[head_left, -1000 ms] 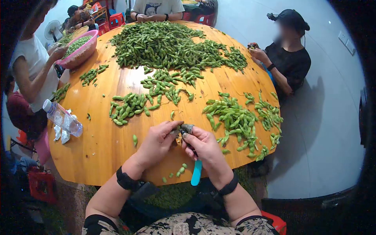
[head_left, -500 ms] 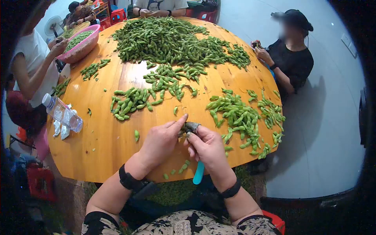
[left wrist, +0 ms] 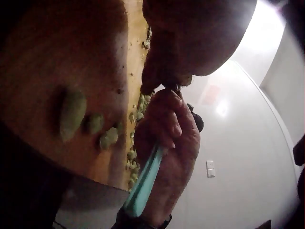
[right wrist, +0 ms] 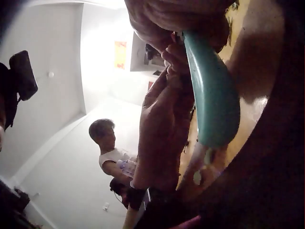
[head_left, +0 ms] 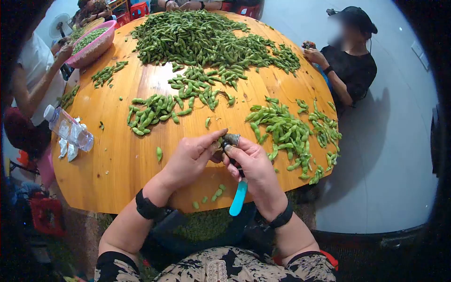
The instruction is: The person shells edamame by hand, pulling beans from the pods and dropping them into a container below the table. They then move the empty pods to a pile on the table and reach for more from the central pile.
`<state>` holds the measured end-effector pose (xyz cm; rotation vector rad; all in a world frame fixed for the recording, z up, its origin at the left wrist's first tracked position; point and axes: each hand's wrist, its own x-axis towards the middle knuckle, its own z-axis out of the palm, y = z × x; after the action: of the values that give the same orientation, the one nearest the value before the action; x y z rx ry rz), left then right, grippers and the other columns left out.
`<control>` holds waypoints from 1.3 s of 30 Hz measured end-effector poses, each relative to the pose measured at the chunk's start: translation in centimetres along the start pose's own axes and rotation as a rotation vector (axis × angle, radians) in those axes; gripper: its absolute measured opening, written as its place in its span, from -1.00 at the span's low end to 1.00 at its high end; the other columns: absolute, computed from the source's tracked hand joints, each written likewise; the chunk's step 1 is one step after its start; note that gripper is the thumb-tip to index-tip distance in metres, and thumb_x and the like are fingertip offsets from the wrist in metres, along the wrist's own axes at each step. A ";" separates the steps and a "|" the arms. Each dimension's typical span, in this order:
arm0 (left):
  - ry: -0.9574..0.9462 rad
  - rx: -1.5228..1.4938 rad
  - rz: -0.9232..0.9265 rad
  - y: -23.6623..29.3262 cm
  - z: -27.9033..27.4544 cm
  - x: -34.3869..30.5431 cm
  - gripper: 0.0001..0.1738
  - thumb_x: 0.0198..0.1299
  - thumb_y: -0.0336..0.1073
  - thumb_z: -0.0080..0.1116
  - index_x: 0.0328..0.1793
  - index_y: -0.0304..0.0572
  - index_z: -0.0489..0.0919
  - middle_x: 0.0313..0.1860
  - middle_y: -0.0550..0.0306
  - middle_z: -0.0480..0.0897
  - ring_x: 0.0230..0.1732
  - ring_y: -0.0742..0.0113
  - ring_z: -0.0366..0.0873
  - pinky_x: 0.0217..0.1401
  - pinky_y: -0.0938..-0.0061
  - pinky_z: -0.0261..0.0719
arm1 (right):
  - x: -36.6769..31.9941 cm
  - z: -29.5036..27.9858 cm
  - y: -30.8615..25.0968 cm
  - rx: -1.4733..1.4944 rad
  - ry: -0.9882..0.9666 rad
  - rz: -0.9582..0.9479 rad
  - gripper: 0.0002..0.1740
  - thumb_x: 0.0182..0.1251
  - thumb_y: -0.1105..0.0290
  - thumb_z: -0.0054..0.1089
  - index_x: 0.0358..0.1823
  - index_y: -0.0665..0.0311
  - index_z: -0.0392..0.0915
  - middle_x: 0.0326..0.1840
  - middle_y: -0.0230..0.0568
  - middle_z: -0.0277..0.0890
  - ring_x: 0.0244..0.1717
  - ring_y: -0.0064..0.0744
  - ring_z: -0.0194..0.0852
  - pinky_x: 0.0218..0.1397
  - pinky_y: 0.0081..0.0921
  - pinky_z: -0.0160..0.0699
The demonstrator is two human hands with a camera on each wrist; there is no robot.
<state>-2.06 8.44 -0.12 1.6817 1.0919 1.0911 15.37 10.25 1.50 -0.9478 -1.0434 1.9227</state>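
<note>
My right hand [head_left: 256,162] grips a tool by its turquoise handle [head_left: 238,198], which sticks out below the palm; the working end is hidden among the fingers. A grey cover [head_left: 231,139] wraps a fingertip of this hand. Against those fingertips, my left hand [head_left: 189,157] pinches a small greenish-brown soybean pod [head_left: 220,142], mostly covered by fingers, with its index finger stretched forward. Both hands meet above the near part of the table. In the left wrist view the turquoise handle [left wrist: 143,186] slants down from the right hand [left wrist: 169,121].
A large heap of soybean pods [head_left: 197,40] covers the far side of the wooden table [head_left: 103,155]. Smaller piles lie ahead [head_left: 155,110] and right [head_left: 286,131]. Loose beans [head_left: 217,192] sit near the edge. A bottle [head_left: 70,129] and pink basin [head_left: 94,47] stand left. Other people sit around.
The head view has tilted, so the table and piles appear higher. My left index finger has straightened forward near the grey-covered fingertip. Both hands remain together, and the right keeps the turquoise-handled tool.
</note>
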 end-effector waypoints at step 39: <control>0.108 0.501 0.189 -0.4 -0.4 -0.1 -0.31 0.05 -0.57 0.01 0.41 -0.38 0.24 -0.25 -0.25 0.57 -0.23 -0.13 0.59 -0.20 0.19 0.57 | 0.3 1.7 -0.4 -0.364 0.033 -0.136 -0.83 0.35 0.52 0.04 -0.11 0.38 0.56 -0.51 -0.44 0.50 -0.65 -0.77 0.33 -0.62 -0.78 0.29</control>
<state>-2.52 8.54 -0.40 2.1730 1.3794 1.0944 13.91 10.06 2.41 -1.0708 -1.4310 1.6307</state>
